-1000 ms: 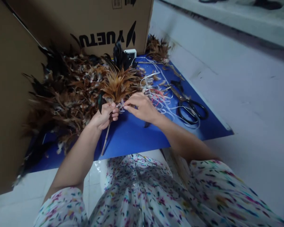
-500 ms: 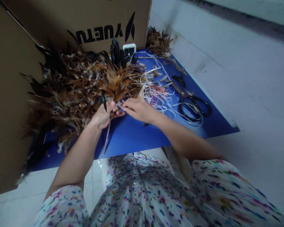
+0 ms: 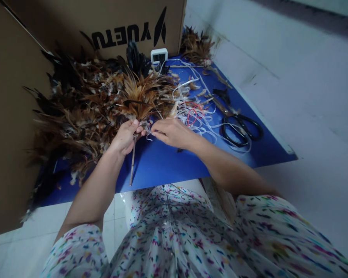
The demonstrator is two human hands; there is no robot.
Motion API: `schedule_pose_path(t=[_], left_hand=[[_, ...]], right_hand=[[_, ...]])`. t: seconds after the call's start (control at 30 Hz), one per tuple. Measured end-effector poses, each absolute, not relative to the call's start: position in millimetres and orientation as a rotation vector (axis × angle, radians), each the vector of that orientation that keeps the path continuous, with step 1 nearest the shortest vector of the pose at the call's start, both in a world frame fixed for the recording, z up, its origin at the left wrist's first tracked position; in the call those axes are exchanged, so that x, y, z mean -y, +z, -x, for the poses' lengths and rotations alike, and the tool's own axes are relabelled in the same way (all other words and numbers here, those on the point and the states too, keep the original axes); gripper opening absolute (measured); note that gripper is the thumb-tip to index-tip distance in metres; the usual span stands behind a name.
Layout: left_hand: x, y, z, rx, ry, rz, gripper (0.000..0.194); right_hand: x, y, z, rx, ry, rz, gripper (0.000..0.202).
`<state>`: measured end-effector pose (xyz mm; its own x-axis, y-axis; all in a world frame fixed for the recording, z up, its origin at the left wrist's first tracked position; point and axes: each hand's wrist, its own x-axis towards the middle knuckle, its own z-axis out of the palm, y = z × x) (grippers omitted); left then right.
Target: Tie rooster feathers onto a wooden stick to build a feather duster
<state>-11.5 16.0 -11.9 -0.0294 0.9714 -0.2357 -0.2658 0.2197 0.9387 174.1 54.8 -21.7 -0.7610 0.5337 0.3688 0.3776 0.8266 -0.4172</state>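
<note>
My left hand [image 3: 124, 138] is closed around a thin stick [image 3: 132, 166] with brown feathers [image 3: 139, 94] fanned out at its upper end, like a small feather duster. The stick's bare lower end points down toward the table's near edge. Just to the right, my right hand [image 3: 172, 133] is closed in a pinch, thumb against fingers, on a whitish plastic strip [image 3: 149, 138] beside the feather base. Its fingertips almost meet the left fingers. How the strip runs around the stick is hidden by the fingers.
A large heap of brown and black feathers [image 3: 75, 112] covers the blue table [image 3: 168, 166] on the left. To the right lie tangled white strips [image 3: 201, 125] and black-handled scissors [image 3: 237, 129]. A white-framed object [image 3: 159, 54] stands by the cardboard box [image 3: 116, 23]. More feathers [image 3: 195, 44] sit at the back.
The dark feather that stood upright by my left thumb no longer shows there; a dark feather now lies across the brown bunch. Both hands stay close together, and the view has shifted slightly.
</note>
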Motion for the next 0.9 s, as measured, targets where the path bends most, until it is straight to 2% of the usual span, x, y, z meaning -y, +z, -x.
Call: schedule_pose_path(t=[0.27,0.6,0.9], left_hand=[[-11.1,-8.8,0.6,-1.259,1.070,-0.699,0.030],[-11.3,-9.6,-3.4,-1.258,1.050,-0.690,0.029],[-13.2,-9.2,-4.2,-1.393,1.061,-0.692,0.029]], right_hand=[[-55.7,-23.9,-172.7,2.453,0.455,0.659,0.023],[-56.8,-31.4,-170.9,2.440,0.400,0.610,0.017],[-55.5,-27.7,-173.6,2.511,0.397,0.630,0.022]])
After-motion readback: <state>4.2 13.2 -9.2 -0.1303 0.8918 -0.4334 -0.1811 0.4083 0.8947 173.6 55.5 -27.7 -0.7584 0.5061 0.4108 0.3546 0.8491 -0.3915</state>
